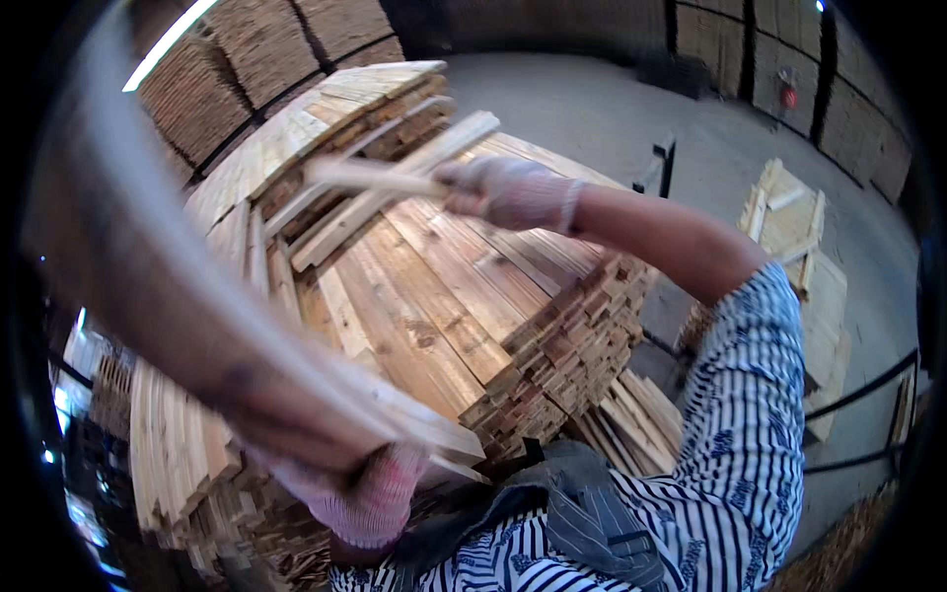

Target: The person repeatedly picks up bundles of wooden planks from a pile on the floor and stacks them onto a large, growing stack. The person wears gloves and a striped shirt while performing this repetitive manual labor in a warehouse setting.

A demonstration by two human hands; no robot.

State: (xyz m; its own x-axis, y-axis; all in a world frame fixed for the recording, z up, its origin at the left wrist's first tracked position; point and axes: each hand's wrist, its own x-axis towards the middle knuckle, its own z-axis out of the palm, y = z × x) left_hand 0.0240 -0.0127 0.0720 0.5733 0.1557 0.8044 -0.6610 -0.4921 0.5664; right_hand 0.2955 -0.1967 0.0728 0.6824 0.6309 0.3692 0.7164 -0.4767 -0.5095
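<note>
Long board (pixel 178 266) nearest you, spanning 10 to 7 o'clock; both gloved hands engaged.
Your left hand (pixel 370 503), at 7 o'clock, is curled round the board's lower end, its fingertips partly hidden. Your right forearm (pixel 641 232) runs from the bent elbow at 3 o'clock to the right hand (pixel 508 192), just past 12, whose fingers are closed on one end of a thin slat (pixel 380 180). The slat, blurred, points toward 10 o'clock. The plank stack (pixel 424 306) occupies the centre.
</note>
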